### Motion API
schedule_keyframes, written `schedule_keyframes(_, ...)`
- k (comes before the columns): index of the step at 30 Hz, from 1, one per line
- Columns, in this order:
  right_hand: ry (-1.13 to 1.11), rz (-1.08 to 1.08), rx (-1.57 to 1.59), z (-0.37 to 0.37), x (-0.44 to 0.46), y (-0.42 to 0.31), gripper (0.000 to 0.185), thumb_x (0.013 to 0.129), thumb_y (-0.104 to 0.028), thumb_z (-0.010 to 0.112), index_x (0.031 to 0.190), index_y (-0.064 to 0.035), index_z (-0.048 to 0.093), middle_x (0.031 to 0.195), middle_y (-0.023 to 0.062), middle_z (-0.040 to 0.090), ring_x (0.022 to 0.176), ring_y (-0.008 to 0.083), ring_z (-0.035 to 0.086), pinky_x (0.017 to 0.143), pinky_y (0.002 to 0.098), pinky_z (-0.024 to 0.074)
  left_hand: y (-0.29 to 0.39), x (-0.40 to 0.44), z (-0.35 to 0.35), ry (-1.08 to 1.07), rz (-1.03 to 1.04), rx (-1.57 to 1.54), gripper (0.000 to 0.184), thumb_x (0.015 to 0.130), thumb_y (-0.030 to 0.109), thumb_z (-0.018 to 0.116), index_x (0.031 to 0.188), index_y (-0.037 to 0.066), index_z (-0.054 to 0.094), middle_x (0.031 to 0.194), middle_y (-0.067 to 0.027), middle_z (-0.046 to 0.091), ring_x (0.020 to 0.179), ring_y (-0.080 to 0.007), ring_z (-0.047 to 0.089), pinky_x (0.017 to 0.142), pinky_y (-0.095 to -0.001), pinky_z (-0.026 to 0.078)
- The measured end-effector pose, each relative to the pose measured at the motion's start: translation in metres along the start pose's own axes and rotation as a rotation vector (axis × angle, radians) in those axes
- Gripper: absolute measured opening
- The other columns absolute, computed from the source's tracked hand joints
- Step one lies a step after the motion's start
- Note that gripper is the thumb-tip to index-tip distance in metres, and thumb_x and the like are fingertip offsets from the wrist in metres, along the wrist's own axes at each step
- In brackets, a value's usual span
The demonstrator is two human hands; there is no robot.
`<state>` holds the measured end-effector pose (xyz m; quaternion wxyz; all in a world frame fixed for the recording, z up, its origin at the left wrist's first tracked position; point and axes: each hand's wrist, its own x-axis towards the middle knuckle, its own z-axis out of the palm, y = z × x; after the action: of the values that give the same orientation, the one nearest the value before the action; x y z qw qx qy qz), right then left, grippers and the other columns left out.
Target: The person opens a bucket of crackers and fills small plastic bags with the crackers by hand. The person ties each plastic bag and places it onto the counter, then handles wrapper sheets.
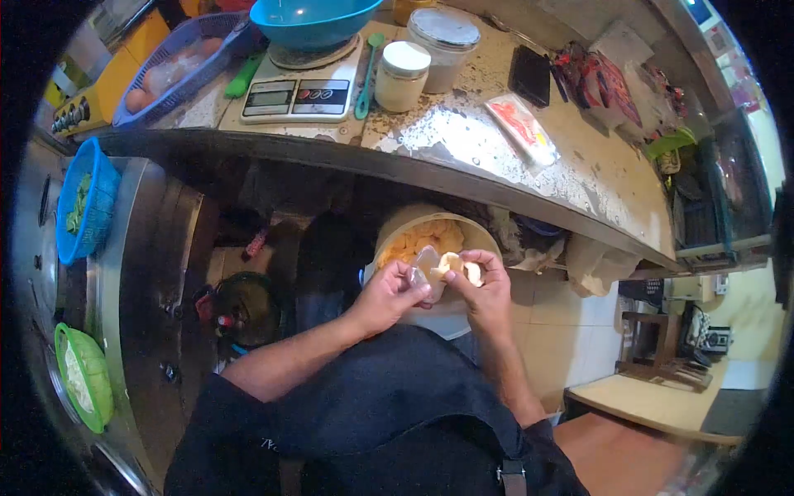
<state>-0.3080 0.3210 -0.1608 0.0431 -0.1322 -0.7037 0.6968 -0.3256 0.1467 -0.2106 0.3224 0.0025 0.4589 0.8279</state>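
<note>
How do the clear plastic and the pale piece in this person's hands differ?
The clear plastic is see-through; the pale piece is opaque and creamy yellow. The left hand holds the clear plastic, while the right hand holds the pale piece. Both appear held over the bucket.

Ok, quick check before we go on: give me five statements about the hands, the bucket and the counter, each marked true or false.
1. The left hand holds clear plastic. True.
2. The right hand is empty. False: the right hand holds something pale and soft-looking.
3. The bucket holds yellow-orange contents. True.
4. The blue bowl sits on the kitchen scale. True.
5. The green spoon lies inside the blue bowl. False: the green spoon lies on the counter, beside the kitchen scale.
</note>
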Motion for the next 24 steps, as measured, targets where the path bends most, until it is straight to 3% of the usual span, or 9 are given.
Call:
schedule_keyframes(3, -0.016, 0.086, 0.062, 0.006, -0.004, -0.004, 0.035, 0.076, 0.002, 0.075, 0.103, -0.0040, 0.055, 0.100, 0.0033, 0.060, 0.090, 0.0098, 0.057, 0.080, 0.0239, 0.0491, 0.007, -0.004, 0.001, 0.052, 0.089, 0.194, 0.036, 0.088, 0.002, 0.063, 0.118, 0.004, 0.042, 0.084, -0.0084, 0.062, 0.076, -0.0129, 0.062, 0.072, -0.0288, 0.053)
schedule_keyframes(6, -0.026, 0.062, 0.009, 0.008, -0.005, 0.000, 0.035, 0.076, 0.000, 0.075, 0.103, -0.0033, 0.054, 0.098, 0.0031, 0.060, 0.088, 0.0093, 0.058, 0.077, 0.0233, 0.0497, 0.012, -0.006, 0.005, 0.083, 0.219, 0.207, 0.039, 0.089, 0.006, 0.064, 0.122, 0.005, 0.043, 0.079, -0.0054, 0.061, 0.072, -0.0106, 0.061, 0.067, -0.0263, 0.052)
schedule_keyframes(9, -0.020, 0.011, -0.191, 0.009, -0.005, 0.004, 0.034, 0.077, -0.001, 0.076, 0.103, -0.0026, 0.054, 0.098, 0.0035, 0.061, 0.087, 0.0090, 0.058, 0.076, 0.0230, 0.0500, 0.004, -0.003, 0.003, 0.015, 0.172, 0.223, 0.038, 0.089, 0.009, 0.065, 0.121, 0.005, 0.046, 0.078, -0.0031, 0.061, 0.071, -0.0086, 0.059, 0.064, -0.0251, 0.051)
schedule_keyframes(15, -0.077, 0.098, -0.090, 0.010, -0.006, -0.001, 0.035, 0.077, -0.004, 0.076, 0.105, -0.0011, 0.054, 0.099, 0.0049, 0.061, 0.089, 0.0096, 0.059, 0.076, 0.0233, 0.0502, -0.002, -0.001, -0.004, 0.040, 0.241, 0.370, 0.026, 0.089, 0.012, 0.065, 0.111, 0.004, 0.053, 0.079, -0.0020, 0.062, 0.070, -0.0069, 0.058, 0.064, -0.0235, 0.049)
schedule_keyframes(21, -0.185, -0.092, -0.364, 0.004, -0.003, -0.004, 0.039, 0.078, -0.004, 0.075, 0.114, -0.0008, 0.059, 0.105, 0.0060, 0.061, 0.094, 0.0114, 0.058, 0.081, 0.0242, 0.0492, -0.009, 0.000, -0.008, 0.010, 0.247, 0.396, 0.017, 0.090, 0.012, 0.063, 0.101, 0.003, 0.053, 0.080, -0.0009, 0.060, 0.073, -0.0082, 0.059, 0.068, -0.0250, 0.049)
schedule_keyframes(24, -0.170, 0.179, -0.141, -0.001, -0.001, -0.001, 0.042, 0.077, -0.002, 0.074, 0.117, -0.0010, 0.060, 0.108, 0.0071, 0.061, 0.098, 0.0125, 0.057, 0.083, 0.0247, 0.0489, -0.007, -0.001, -0.007, -0.024, 0.225, 0.370, 0.014, 0.092, 0.011, 0.061, 0.099, 0.004, 0.050, 0.083, -0.0012, 0.056, 0.077, -0.0090, 0.059, 0.070, -0.0260, 0.050)
